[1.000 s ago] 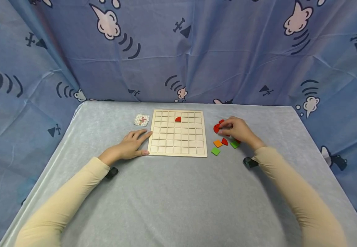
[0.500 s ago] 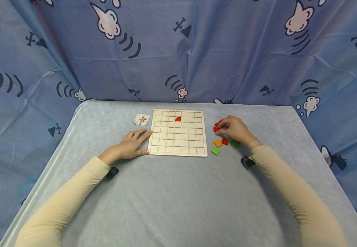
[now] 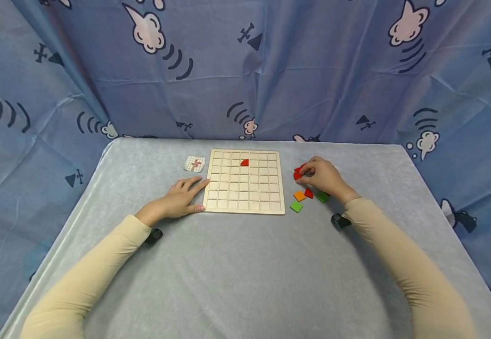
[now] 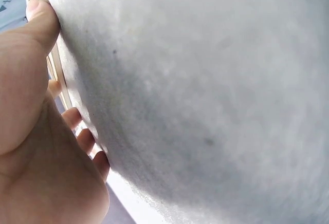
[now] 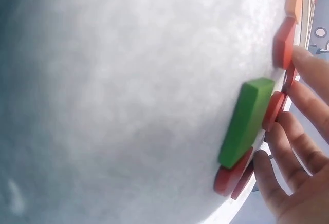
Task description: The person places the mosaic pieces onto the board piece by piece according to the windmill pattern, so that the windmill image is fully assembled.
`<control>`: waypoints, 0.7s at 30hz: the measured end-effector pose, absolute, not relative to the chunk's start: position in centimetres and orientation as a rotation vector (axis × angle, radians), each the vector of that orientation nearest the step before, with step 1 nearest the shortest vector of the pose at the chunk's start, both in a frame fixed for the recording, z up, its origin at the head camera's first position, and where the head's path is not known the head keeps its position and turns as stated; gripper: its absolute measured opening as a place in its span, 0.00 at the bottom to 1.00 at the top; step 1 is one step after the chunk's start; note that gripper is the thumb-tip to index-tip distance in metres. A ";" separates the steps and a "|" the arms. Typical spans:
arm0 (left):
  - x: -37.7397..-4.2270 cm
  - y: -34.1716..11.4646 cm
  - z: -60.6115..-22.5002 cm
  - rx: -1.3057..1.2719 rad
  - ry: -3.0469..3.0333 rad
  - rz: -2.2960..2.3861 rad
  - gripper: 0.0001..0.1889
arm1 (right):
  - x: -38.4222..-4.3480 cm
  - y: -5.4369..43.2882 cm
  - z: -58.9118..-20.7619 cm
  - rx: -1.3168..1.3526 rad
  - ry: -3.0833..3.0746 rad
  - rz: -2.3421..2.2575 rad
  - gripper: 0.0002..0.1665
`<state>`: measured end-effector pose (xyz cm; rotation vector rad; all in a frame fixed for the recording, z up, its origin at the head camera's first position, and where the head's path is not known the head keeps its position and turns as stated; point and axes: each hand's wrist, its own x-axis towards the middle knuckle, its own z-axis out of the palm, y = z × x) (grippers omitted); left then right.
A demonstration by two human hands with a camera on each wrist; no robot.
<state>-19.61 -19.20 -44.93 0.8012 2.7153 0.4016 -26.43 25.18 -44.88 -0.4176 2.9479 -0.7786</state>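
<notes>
My left hand [image 3: 176, 198] rests on the cloth with fingers spread, its thumb and index fingertips at the left edge of a wooden grid board [image 3: 245, 197]. One red quarter-circle tile [image 3: 244, 163] lies in a cell of the board's second row. Right of the board, my right hand [image 3: 323, 178] is over a small pile of tiles. Its thumb and index finger pinch at a red tile [image 3: 298, 175], partly covered by the fingertips. In the right wrist view, a green tile [image 5: 247, 121] and several red ones lie beneath the other fingers.
A small card with a pinwheel-like pattern [image 3: 195, 164] lies left of the board. Nearer the front right are an orange tile [image 3: 299, 196], a red tile [image 3: 308, 193] and a green tile [image 3: 296, 206]. A patterned blue curtain [image 3: 211, 70] hangs behind the table.
My right hand has shifted slightly left, its thumb and index finger closing in at the red tiles. The left hand and the board have stayed in place.
</notes>
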 end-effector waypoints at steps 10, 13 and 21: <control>-19.7 -19.4 -45.1 0.814 2.709 0.418 0.42 | -26.6 24.5 -44.2 -0.429 2.961 -0.828 0.15; -19.7 -19.4 -45.2 0.823 2.707 0.414 0.42 | -26.6 23.8 -43.8 -0.457 2.947 -0.838 0.15; -19.6 -19.3 -45.0 0.814 2.716 0.401 0.42 | -26.8 20.9 -43.3 -0.495 2.912 -0.835 0.15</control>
